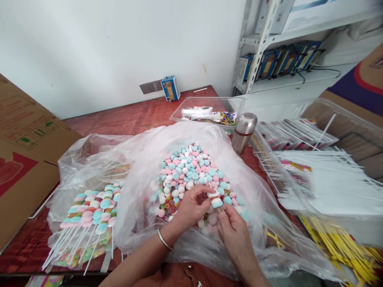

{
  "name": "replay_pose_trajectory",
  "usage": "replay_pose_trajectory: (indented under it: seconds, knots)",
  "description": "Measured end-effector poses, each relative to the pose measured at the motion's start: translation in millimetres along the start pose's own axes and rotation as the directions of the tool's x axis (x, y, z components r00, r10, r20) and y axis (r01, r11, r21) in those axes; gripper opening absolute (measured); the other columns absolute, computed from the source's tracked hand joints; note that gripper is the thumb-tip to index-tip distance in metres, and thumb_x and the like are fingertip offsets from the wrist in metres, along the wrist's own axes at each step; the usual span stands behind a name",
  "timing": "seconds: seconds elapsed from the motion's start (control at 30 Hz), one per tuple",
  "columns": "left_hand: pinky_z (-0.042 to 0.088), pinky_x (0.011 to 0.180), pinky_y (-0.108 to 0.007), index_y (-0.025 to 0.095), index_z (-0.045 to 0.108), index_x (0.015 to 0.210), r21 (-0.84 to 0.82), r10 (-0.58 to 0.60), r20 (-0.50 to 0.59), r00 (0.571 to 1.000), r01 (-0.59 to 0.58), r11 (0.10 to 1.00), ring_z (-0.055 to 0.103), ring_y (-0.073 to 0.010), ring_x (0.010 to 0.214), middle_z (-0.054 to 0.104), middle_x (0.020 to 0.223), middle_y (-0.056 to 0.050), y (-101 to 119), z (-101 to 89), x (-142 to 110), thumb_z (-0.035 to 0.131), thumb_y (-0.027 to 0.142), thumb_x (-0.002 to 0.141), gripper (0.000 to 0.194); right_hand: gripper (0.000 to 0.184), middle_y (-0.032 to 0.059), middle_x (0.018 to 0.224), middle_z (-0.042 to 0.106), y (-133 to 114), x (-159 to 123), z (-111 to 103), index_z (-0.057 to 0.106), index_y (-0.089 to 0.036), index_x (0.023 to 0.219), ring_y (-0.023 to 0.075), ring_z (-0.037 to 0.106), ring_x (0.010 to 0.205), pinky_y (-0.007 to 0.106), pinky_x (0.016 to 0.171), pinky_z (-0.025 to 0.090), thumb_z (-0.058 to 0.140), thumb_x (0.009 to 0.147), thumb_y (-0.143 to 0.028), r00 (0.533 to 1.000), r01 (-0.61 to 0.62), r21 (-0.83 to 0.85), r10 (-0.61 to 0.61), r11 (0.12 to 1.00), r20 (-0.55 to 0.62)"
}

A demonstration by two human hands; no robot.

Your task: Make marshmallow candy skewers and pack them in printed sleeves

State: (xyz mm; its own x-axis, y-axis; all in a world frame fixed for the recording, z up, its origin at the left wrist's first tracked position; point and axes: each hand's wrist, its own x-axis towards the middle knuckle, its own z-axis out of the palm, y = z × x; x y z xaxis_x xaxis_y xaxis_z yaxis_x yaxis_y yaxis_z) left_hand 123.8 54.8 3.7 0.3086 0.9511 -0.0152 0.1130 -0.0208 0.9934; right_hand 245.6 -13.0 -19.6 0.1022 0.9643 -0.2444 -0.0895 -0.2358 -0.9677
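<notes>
Over a large clear plastic bag [140, 171] of loose candies, both hands work on one candy skewer [216, 202]. White, orange-red and blue pieces are stacked on it. My left hand [194, 205], with a bracelet at the wrist, pinches a white piece at the skewer's upper end. My right hand [233, 223] is closed around the lower end, just below the blue piece; most of the stick is hidden by the fingers. Pink, blue and white marshmallow candies [191, 167] fill the bag, with ring-shaped gummies [171, 205] showing beneath them.
Finished candy skewers [89, 211] lie in a pile at left beside a cardboard box [26, 159]. A steel thermos [243, 133] stands behind the bag, near a clear tub [206, 101]. White sticks [332, 183] fill a bin at right, above yellow twist ties [344, 249].
</notes>
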Motion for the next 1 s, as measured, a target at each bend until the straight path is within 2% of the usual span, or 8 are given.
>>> replay_pose_trajectory:
  seconds: [0.13,0.23,0.3,0.43,0.67,0.77,0.9,1.0]
  knots:
    - [0.053,0.087,-0.033,0.021,0.064,0.117,0.128,0.094,-0.026,0.995,-0.09,0.988,0.066,-0.019,0.098,0.069,0.107,-0.008,-3,-15.0,-17,0.053,0.018,0.086,0.033,0.036,-0.0096,0.051,0.039,4,6,-6,0.049,-0.022,0.072,0.0074,0.032,0.04,0.02,0.041,0.026,0.054,0.089,-0.054,0.999,-0.021,0.041,0.019,0.999,0.044]
    - [0.054,0.082,-0.033,0.023,0.055,0.129,0.255,0.082,-0.203,0.976,-0.029,0.967,0.067,-0.017,0.086,0.071,0.098,-0.006,-9,-51.3,-29,0.047,0.02,0.091,0.039,0.04,-0.0089,0.056,0.039,5,7,-11,0.052,-0.021,0.072,0.0066,0.029,0.042,0.02,0.039,0.022,0.061,0.082,-0.059,0.994,-0.108,0.128,0.109,0.986,0.0]
    - [0.053,0.082,-0.033,0.022,0.063,0.113,0.436,0.133,-0.363,0.922,0.042,0.899,0.066,-0.0176,0.087,0.07,0.101,-0.005,-14,-80.5,-38,0.049,0.021,0.09,0.027,0.041,-0.008,0.058,0.038,4,5,-14,0.055,-0.02,0.073,0.0072,0.029,0.045,0.02,0.041,0.022,0.064,0.078,-0.06,0.988,-0.142,0.134,0.148,0.981,-0.039]
    - [0.05,0.083,-0.033,0.022,0.068,0.091,0.676,0.12,-0.328,0.937,0.144,0.722,0.062,-0.0191,0.091,0.066,0.092,-0.004,-25,-118.1,-57,0.052,0.021,0.089,0.016,0.035,-0.006,0.056,0.04,1,-1,-17,0.061,-0.02,0.074,0.0104,0.034,0.049,0.022,0.045,0.025,0.06,0.083,-0.053,0.996,-0.084,-0.098,0.081,0.992,-0.029]
    - [0.05,0.079,-0.031,0.023,0.071,0.103,0.8,0.108,-0.185,0.977,0.086,0.594,0.06,-0.0186,0.088,0.062,0.094,-0.005,-33,-105.5,-62,0.058,0.018,0.087,0.02,0.029,-0.0005,0.061,0.056,-11,-5,1,0.059,-0.021,0.069,0.0163,0.049,0.059,0.026,0.057,0.036,0.051,0.089,-0.04,0.982,0.159,-0.481,-0.087,0.862,0.167]
    - [0.049,0.082,-0.033,0.021,0.071,0.09,0.821,0.156,-0.163,0.974,0.046,0.569,0.06,-0.0201,0.092,0.063,0.097,-0.007,-30,-100.2,-58,0.058,0.019,0.088,0.013,0.027,0.0031,0.07,0.063,-11,-6,14,0.057,-0.021,0.069,0.0183,0.056,0.066,0.028,0.062,0.038,0.046,0.091,-0.032,0.952,0.281,-0.574,-0.148,0.769,0.268]
    - [0.049,0.082,-0.032,0.02,0.067,0.085,0.69,0.172,-0.274,0.946,0.069,0.721,0.062,-0.0191,0.09,0.068,0.095,-0.005,-21,-95.3,-60,0.06,0.02,0.086,0.007,0.027,0.0056,0.078,0.065,-5,-7,27,0.057,-0.02,0.075,0.0196,0.06,0.072,0.029,0.064,0.038,0.038,0.093,-0.024,0.912,0.401,-0.678,-0.195,0.617,0.361]
    - [0.05,0.066,-0.028,0.019,0.065,0.084,0.412,-0.046,-0.378,0.924,0.213,0.886,0.062,-0.0161,0.068,0.069,0.075,-0.001,-15,-90.0,-63,0.061,0.027,0.085,0.01,0.027,0.0054,0.077,0.063,-1,-8,29,0.055,-0.021,0.074,0.0194,0.06,0.072,0.028,0.063,0.038,0.036,0.094,-0.022,0.898,0.432,-0.711,-0.192,0.555,0.395]
